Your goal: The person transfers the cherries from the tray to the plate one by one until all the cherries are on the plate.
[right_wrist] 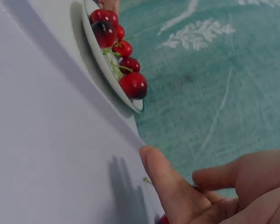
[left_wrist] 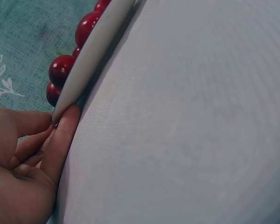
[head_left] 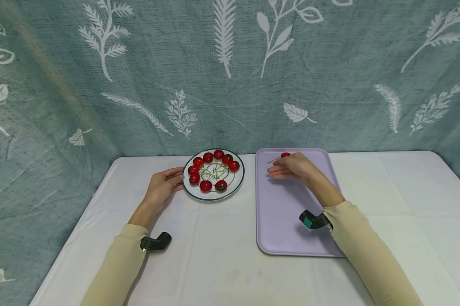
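A white plate [head_left: 235, 182] with a dark rim holds several red cherries [head_left: 205, 185] in a ring, stems toward the middle. The ring has a gap at its lower right. My left hand [head_left: 162, 185] pinches the plate's left rim; in the left wrist view a finger [left_wrist: 65, 135] lies against the underside. Over the far end of a lilac tray [head_left: 279, 238], my right hand [head_left: 292, 166] has its fingers extended. One cherry [head_left: 286, 155] shows just behind that hand, its stem pointing left. In the right wrist view the hand mostly hides this cherry [right_wrist: 164, 220].
A white cloth [head_left: 214, 263] covers the table, with the plate left of the tray. Right behind the table's far edge hangs a teal curtain [head_left: 145, 63] with white leaf prints. Both wrists wear black camera straps [head_left: 155, 241].
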`<state>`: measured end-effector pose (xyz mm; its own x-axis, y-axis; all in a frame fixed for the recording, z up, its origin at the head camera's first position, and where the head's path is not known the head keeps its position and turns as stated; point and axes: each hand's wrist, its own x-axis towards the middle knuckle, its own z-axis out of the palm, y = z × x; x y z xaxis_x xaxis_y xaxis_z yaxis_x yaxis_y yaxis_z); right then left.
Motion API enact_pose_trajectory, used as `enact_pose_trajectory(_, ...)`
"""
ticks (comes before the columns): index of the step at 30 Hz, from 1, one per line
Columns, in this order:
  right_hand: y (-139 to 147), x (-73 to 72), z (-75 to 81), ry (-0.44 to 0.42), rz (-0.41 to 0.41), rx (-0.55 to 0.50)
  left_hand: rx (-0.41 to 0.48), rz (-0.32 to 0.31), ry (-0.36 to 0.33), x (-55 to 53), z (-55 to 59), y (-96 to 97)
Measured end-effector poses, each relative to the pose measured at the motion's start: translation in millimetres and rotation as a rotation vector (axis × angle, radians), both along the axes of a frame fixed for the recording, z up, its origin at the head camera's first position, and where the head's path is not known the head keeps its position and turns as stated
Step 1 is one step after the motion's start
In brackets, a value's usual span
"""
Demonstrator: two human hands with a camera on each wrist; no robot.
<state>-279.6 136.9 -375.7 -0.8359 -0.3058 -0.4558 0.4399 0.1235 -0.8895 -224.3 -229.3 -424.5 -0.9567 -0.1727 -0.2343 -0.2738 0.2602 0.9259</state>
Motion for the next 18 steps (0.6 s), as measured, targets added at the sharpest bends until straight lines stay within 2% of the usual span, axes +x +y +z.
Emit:
enact_pose_trajectory(4,1,-4.4,-6.7,-0.053,-0.054,-0.046,0.002,-0.002,-0.001,-1.0,-0.1,-1.2)
enact_pose_trajectory(7,-1,-6.8,-10.8,-0.03,-0.091,-0.043,-0.002,-0.005,0.0,-1.5,-0.5,-1.3)
enact_pose_trajectory(14,-8,-16.8,-15.1,0.053,-0.167,0.058,0.021,0.001,0.029,-1.7,-1.0,-0.6)
enact_pose_trajectory(18,-4,-26.1,-16.8,0.027,-0.196,0.103,0.029,-0.003,0.03,-1.3,-2.9,1.2)
